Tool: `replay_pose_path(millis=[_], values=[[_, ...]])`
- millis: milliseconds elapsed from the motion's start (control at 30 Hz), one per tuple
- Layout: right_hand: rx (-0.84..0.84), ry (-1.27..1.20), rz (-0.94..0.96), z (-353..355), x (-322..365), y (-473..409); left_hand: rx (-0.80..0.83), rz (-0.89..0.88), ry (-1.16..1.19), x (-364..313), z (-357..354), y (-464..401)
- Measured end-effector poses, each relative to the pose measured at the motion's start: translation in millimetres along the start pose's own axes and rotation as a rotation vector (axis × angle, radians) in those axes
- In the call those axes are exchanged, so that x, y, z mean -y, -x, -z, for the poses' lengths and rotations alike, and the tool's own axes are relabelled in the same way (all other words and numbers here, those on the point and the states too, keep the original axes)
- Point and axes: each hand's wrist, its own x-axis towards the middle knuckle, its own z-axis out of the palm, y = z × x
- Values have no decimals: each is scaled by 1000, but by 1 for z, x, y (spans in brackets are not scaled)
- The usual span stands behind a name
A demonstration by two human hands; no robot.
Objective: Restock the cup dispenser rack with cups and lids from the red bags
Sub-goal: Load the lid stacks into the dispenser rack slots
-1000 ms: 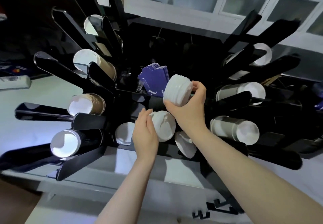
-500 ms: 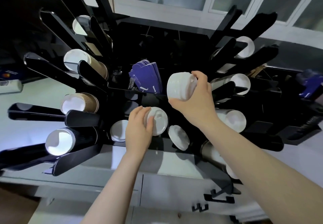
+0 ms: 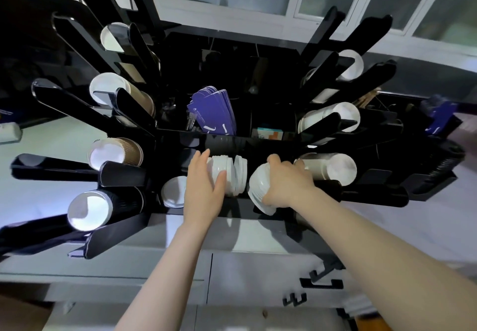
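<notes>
A black cup dispenser rack (image 3: 258,144) fans out in front of me, its slots holding rows of white and brown cups. In the lower middle slots sit stacks of white lids. My left hand (image 3: 204,188) grips one white lid stack (image 3: 232,175), thumb across its front. My right hand (image 3: 286,183) curls over a second white lid stack (image 3: 258,188) just to the right, pressing it down into the neighbouring slot. Another single white lid (image 3: 173,192) shows in the slot left of my left hand. The red bags are out of sight.
Purple cup sleeves (image 3: 214,111) stand in the rack's centre bin. Brown cups (image 3: 116,152) and a dark cup stack (image 3: 90,209) fill left slots; white cups (image 3: 327,169) fill right slots. Grey cabinet doors (image 3: 258,279) lie below, windows above.
My right hand has brought its lid stack down from above the rack into the lower slot. My left hand has shifted up and closed round the middle lid stack.
</notes>
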Motion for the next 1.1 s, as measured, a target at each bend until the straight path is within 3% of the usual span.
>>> replay_pose_path(millis=[400,500,667,900,1100], values=[[29,-6,-6,-42,15,-1,-91,33,-2,3,6,0],[-105,42,-22,-50,19,-2,-68,82,33,5,7,1],[-383,-120,-30,-44,14,-1,-41,167,95,7,10,4],[-592,-418,-193,-34,15,-3,19,185,58,5,13,1],[-702,-527,-137,-31,25,-1,95,220,94,-1,13,-10]])
